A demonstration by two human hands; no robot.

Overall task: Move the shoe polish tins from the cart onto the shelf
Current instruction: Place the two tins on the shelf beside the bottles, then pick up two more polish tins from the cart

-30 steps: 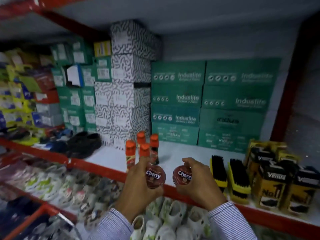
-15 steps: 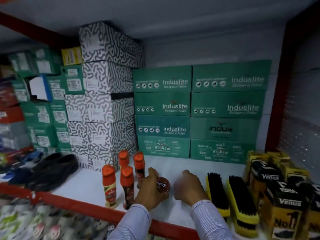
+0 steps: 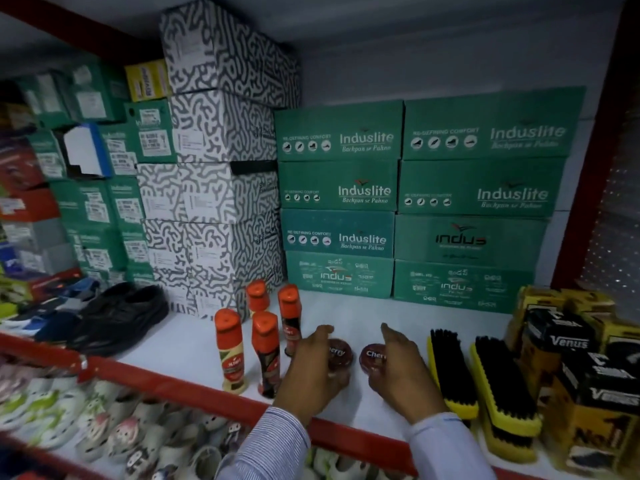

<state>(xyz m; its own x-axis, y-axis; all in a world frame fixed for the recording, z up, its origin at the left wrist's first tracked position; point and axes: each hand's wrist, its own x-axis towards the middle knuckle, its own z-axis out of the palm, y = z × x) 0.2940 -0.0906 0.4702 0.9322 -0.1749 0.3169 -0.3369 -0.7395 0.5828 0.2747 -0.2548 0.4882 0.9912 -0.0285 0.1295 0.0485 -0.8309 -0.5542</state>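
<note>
Setting two tins down side by side, your fingers (image 3: 320, 332) are no longer wrapped around them: a second ago both hands held a tin up in front of the shelf's red edge, and now the left tin (image 3: 341, 353) and the right tin (image 3: 374, 356) lie flat on the white shelf (image 3: 187, 344), lids up, just apart from each other. That puts this pair where the task wants it; whether more wait on the cart cannot be told, since the cart is out of view.

Your left hand (image 3: 311, 372) curls loosely over the left tin's near side, index finger pointing toward 12 o'clock, fingers apparently slack on it rather than pinching. Your right hand (image 3: 401, 372) sits just at 3 o'clock of the right tin, fingers half spread, touching its edge at most. Both striped sleeves cross the red shelf rail (image 3: 207, 400) from 6 o'clock.

Orange-capped polish bottles (image 3: 265, 351) stand at 9 o'clock of the tins, yellow-backed brushes (image 3: 450, 368) lie at 3 o'clock, green shoe boxes (image 3: 346, 188) stacked at 12 o'clock.
</note>
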